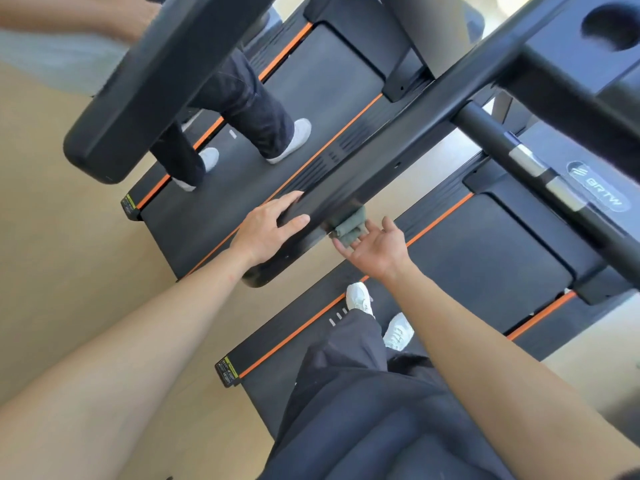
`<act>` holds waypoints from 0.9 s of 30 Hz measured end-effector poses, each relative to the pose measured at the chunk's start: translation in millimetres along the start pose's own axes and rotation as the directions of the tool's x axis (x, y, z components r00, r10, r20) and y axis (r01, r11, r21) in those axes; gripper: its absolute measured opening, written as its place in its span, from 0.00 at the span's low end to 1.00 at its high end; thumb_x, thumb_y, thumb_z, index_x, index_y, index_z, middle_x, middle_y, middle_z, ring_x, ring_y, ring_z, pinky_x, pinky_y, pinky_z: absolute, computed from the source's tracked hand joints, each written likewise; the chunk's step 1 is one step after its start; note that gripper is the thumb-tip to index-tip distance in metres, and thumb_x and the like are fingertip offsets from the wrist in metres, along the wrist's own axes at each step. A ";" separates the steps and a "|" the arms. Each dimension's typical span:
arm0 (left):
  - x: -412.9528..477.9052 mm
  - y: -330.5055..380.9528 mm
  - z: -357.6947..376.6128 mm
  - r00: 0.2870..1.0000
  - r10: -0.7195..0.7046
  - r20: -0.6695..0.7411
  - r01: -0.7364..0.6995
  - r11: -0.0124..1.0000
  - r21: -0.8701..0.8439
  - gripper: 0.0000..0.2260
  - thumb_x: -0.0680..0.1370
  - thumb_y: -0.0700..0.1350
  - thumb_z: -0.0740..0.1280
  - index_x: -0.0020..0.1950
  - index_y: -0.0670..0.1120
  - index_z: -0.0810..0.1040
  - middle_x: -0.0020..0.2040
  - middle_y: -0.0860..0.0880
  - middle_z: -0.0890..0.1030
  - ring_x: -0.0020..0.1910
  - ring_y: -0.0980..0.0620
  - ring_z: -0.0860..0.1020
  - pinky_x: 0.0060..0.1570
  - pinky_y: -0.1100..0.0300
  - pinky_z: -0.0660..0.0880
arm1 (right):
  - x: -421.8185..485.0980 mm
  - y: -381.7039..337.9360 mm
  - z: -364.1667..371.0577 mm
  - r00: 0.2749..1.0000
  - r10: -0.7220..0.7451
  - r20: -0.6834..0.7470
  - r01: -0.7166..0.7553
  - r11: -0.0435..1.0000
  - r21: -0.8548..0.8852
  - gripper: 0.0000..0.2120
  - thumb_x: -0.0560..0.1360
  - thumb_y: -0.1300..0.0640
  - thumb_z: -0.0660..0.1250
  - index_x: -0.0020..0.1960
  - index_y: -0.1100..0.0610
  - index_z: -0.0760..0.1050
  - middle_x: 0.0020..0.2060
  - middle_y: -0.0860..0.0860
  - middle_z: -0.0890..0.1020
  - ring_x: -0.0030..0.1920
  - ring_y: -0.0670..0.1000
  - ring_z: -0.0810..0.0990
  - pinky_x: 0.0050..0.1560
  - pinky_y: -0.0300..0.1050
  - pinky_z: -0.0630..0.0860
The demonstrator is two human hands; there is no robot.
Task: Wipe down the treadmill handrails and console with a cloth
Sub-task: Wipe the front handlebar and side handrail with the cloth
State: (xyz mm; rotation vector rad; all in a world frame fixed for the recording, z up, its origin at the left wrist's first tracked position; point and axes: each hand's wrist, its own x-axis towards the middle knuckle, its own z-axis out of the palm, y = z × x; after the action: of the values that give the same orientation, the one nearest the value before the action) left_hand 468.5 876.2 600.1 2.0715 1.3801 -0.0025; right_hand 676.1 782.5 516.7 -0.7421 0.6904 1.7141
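Observation:
A long black handrail (pixel 363 181) of my treadmill runs diagonally from the console (pixel 585 46) at the upper right down to its rounded end near the centre. My left hand (pixel 266 230) rests on the rail's lower end, fingers curled over its top edge. A folded grey-green cloth (pixel 349 226) sits against the rail's underside. My right hand (pixel 374 247) is under it, palm up, fingers straight and pressing the cloth to the rail.
Another person's legs in dark trousers and white shoes (pixel 291 140) stand on the neighbouring treadmill belt (pixel 242 188) at the left. That machine's handrail (pixel 145 98) crosses the upper left. My own feet (pixel 381 317) stand on my treadmill deck. A crossbar with grip sensors (pixel 533 168) runs at the right.

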 end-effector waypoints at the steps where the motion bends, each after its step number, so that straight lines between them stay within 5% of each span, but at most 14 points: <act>1: -0.5 1.2 -0.2 1.000 -0.004 -0.001 0.004 1.000 0.005 0.25 0.81 0.62 0.63 0.77 0.56 0.69 0.75 0.54 0.73 0.73 0.53 0.70 0.71 0.56 0.65 | -2.1 -10.8 0.5 1.000 -0.030 0.006 0.030 1.000 0.009 0.30 0.83 0.38 0.45 0.71 0.55 0.72 0.66 0.57 0.78 0.66 0.61 0.77 0.69 0.63 0.69; 8: -3.5 5.0 -0.5 0.998 -0.070 0.001 0.070 0.998 0.003 0.27 0.78 0.66 0.63 0.75 0.59 0.69 0.73 0.55 0.75 0.70 0.51 0.73 0.71 0.50 0.69 | -17.0 -53.3 5.7 0.986 -0.166 0.008 0.165 0.984 0.064 0.31 0.83 0.37 0.45 0.69 0.55 0.75 0.70 0.52 0.76 0.67 0.59 0.77 0.68 0.65 0.70; 15: -4.1 10.3 -0.9 0.989 -0.145 -0.014 0.145 0.989 -0.007 0.27 0.78 0.64 0.67 0.74 0.55 0.72 0.71 0.54 0.76 0.70 0.51 0.73 0.69 0.52 0.69 | -14.4 -28.1 12.1 0.996 -0.093 -0.009 0.091 0.988 -0.126 0.32 0.83 0.36 0.44 0.72 0.54 0.71 0.67 0.55 0.77 0.66 0.60 0.76 0.70 0.65 0.67; 20: -0.9 11.5 -2.9 0.973 -0.231 -0.010 0.229 0.970 -0.079 0.28 0.70 0.72 0.65 0.66 0.60 0.76 0.62 0.57 0.82 0.62 0.53 0.78 0.64 0.49 0.74 | -10.6 -22.8 16.5 0.998 -0.040 -0.042 0.031 0.979 -0.203 0.31 0.82 0.35 0.47 0.74 0.54 0.68 0.68 0.58 0.75 0.65 0.63 0.77 0.62 0.63 0.76; 23: 2.2 18.9 -3.9 0.957 -0.289 0.026 0.290 0.954 -0.083 0.20 0.73 0.66 0.69 0.62 0.61 0.76 0.60 0.57 0.79 0.62 0.52 0.76 0.58 0.51 0.70 | -9.9 -34.5 17.8 0.997 -0.046 -0.059 0.035 0.981 -0.189 0.30 0.82 0.36 0.49 0.75 0.53 0.67 0.68 0.58 0.75 0.64 0.63 0.78 0.57 0.61 0.79; 27: 6.4 41.3 -1.4 0.940 -0.339 0.042 0.342 0.936 -0.081 0.22 0.73 0.60 0.67 0.65 0.56 0.73 0.60 0.55 0.76 0.63 0.48 0.74 0.62 0.48 0.68 | -15.2 -58.2 21.1 0.992 -0.115 -0.054 0.110 0.990 -0.089 0.26 0.84 0.39 0.48 0.72 0.53 0.70 0.67 0.56 0.76 0.64 0.60 0.78 0.65 0.63 0.74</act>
State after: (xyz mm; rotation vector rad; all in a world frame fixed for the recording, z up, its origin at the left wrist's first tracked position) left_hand 505.2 872.1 619.8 1.7318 1.6751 -0.1147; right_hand 732.8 803.3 537.1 -0.8789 0.6068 1.6320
